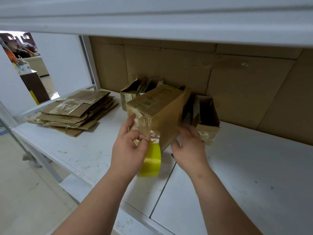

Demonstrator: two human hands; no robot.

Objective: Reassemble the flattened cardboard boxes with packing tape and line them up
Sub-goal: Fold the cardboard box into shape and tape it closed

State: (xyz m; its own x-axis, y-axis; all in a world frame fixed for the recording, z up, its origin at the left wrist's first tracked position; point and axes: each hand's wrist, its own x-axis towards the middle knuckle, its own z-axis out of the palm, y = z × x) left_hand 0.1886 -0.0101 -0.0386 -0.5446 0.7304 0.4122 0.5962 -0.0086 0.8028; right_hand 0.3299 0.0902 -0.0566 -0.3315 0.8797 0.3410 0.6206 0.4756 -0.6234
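Observation:
A small brown cardboard box (157, 112) lies on its side on the white shelf (245, 167), its taped end facing me. My left hand (130, 148) holds a yellow roll of packing tape (151, 161) at the box's lower near corner, thumb and forefinger pinching at the tape by the roll's top. My right hand (189, 146) grips the box's lower right side. Behind it stand two open assembled boxes, one at the back left (130, 92) and one at the right (208, 119). A stack of flattened boxes (76, 111) lies at the left.
Large brown cartons (237, 78) line the back of the shelf. An upper shelf (152, 17) hangs low overhead. The shelf's front edge and a metal upright (33, 150) run at the left, with tiled floor below. A room with furniture shows through the gap at far left.

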